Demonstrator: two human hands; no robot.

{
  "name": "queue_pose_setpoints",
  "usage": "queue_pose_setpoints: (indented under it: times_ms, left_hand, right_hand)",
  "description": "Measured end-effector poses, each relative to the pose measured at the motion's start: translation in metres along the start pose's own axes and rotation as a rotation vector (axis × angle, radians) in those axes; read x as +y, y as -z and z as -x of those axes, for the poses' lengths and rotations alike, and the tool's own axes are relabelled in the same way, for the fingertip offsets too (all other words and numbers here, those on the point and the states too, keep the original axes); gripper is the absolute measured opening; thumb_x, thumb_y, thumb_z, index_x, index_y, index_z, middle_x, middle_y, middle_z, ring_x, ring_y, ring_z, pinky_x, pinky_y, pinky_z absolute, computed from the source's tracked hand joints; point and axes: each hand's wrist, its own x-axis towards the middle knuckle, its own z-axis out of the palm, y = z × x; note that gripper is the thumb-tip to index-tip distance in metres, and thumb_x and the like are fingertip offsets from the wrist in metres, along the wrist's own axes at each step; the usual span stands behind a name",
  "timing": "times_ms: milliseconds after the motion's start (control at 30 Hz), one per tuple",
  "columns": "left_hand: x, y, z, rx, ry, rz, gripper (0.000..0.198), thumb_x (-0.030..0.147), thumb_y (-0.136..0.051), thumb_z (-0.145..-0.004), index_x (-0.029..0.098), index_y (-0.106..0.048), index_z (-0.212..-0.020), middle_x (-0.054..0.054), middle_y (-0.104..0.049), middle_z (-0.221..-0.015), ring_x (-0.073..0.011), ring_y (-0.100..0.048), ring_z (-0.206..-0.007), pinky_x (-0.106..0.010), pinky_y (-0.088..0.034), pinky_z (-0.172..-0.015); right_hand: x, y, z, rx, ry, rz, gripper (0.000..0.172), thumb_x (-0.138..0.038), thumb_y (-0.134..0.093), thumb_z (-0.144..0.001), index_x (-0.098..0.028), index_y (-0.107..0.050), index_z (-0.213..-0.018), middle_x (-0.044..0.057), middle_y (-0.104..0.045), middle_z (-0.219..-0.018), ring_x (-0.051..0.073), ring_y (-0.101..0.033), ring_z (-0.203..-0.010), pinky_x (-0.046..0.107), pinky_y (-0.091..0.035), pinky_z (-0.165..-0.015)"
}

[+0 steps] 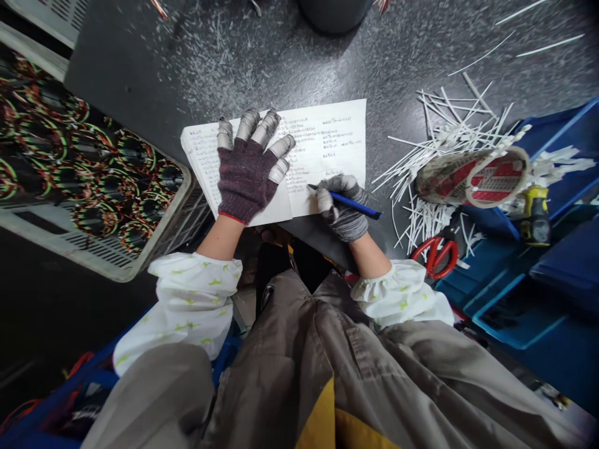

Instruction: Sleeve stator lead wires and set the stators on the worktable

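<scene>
An open notebook (346, 121) with handwritten lines lies on the dark speckled table. My left hand (250, 165), in a dark maroon knit glove with grey-white tape round the fingertips, rests flat across the left page and the fold, fingers spread. On the lower part of the right page is my right hand (344, 209), in a grey glove with taped fingers. It is closed round a blue pen (358, 206), whose dark tip points left at the written lines. Some of the right hand's fingers are hidden under the hand.
At left stands a pale plastic crate (140, 262) full of wire-wound coils (96, 215). To the right are white strips (416, 159), a tape roll (498, 178), red-handled scissors (437, 255), a yellow-black tool (535, 215) and blue bins (486, 299). A black round object (334, 15) stands at the back.
</scene>
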Motion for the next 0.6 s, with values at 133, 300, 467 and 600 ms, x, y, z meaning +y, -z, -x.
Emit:
queue_pose_setpoints:
  times_ms: [133,300,467,600]
  left_hand:
    - [0.002,0.005,0.002,0.022,0.007,0.018,0.053,0.066,-0.057,-0.106,0.045,-0.07,-0.154,0.011,-0.047,-0.184,-0.0339,-0.027,-0.18,-0.062,0.019,-0.148]
    - [0.004,0.008,0.007,0.057,-0.023,-0.033,0.053,0.059,-0.051,-0.111,0.041,-0.069,-0.157,0.003,-0.051,-0.184,-0.0336,-0.033,-0.178,-0.064,0.005,-0.151]
    - [-0.004,0.005,0.012,0.149,0.061,-0.036,0.064,0.068,-0.035,-0.115,0.038,-0.063,-0.164,0.001,-0.056,-0.18,-0.0296,-0.039,-0.176,-0.053,0.001,-0.154]
    - [-0.011,0.003,0.017,0.145,0.081,-0.02,0.069,0.073,-0.032,-0.114,0.039,-0.059,-0.167,0.0,-0.055,-0.181,-0.028,-0.031,-0.179,-0.051,0.001,-0.154]
  right_hand:
    - [0.003,0.009,0.001,0.12,0.028,-0.058,0.041,-0.069,-0.06,-0.113,-0.029,-0.07,-0.109,0.005,-0.073,-0.093,0.028,-0.078,-0.092,0.057,-0.073,-0.097]
    - [0.001,0.006,0.001,0.179,0.032,-0.027,0.04,-0.065,-0.054,-0.117,-0.028,-0.069,-0.114,0.003,-0.071,-0.088,0.026,-0.078,-0.086,0.052,-0.074,-0.088]
    - [-0.003,0.0,0.001,0.2,0.02,-0.114,0.043,-0.069,-0.057,-0.114,-0.029,-0.067,-0.104,0.001,-0.07,-0.08,0.024,-0.076,-0.074,0.049,-0.074,-0.08]
    - [-0.003,0.0,0.0,0.157,-0.011,-0.086,0.047,-0.072,-0.056,-0.114,-0.029,-0.067,-0.099,0.002,-0.07,-0.079,0.026,-0.078,-0.079,0.051,-0.075,-0.087]
